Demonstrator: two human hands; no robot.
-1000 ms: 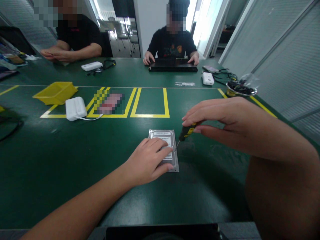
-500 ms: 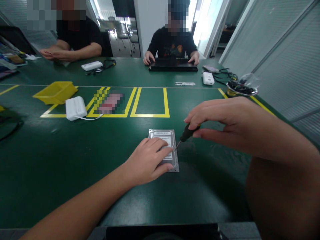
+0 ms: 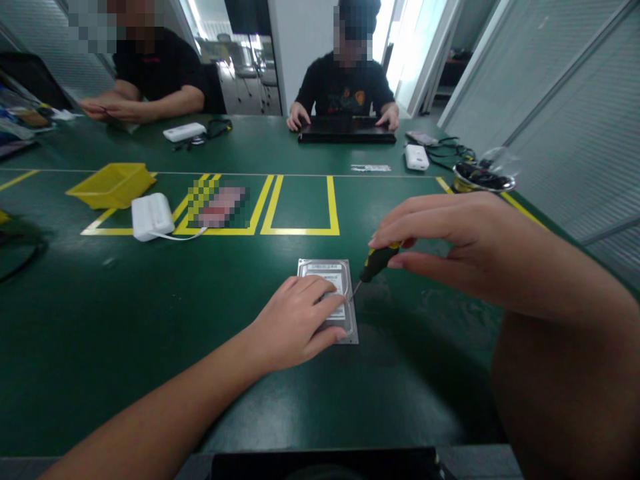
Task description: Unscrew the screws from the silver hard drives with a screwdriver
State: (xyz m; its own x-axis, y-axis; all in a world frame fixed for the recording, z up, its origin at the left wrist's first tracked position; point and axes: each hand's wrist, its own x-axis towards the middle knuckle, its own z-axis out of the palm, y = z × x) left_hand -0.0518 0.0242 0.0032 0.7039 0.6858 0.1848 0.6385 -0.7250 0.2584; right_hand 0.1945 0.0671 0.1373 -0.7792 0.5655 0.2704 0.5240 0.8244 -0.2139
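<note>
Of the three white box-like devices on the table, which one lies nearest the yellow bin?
The white device just right of the yellow bin, with a white cable trailing from it; the other two lie farther back.

Your hard drive (image 3: 327, 293) lies flat on the green table, label side up, silver casing with a white label; its near-left part is hidden. Your screwdriver (image 3: 373, 265) has a black-and-yellow handle, tilted, with its thin tip down at the drive's right edge.
</note>
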